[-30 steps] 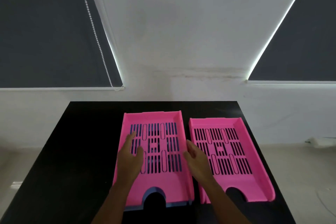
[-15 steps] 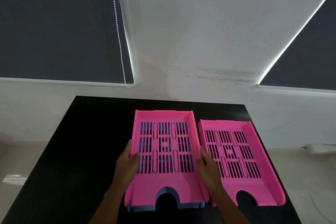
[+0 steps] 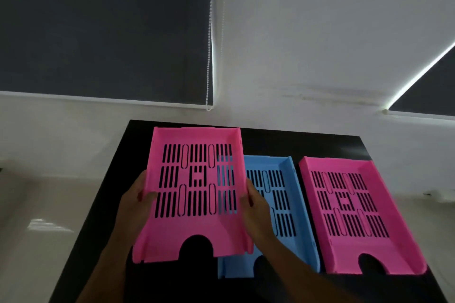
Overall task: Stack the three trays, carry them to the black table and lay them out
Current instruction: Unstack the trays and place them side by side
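A pink slotted tray point(image 3: 194, 233) is held above the black table point(image 3: 307, 142), tilted slightly, over the table's left half. My left hand point(image 3: 134, 204) grips its left wall and my right hand point(image 3: 256, 206) grips its right wall. Under its right side a blue tray point(image 3: 293, 204) lies flat on the table, partly hidden by the pink tray and my right forearm. A second pink tray point(image 3: 398, 248) rests on the table to the right of the blue one, close beside it.
The table stands against a white wall below two dark roller blinds; a bead chain point(image 3: 209, 61) hangs from the left blind. Pale floor point(image 3: 49, 204) lies left of the table's edge. The right pink tray reaches close to the table's right edge.
Both hands have lifted the top pink tray off the blue tray and moved it left and up. The blue tray is now uncovered on the table. The camera has shifted left.
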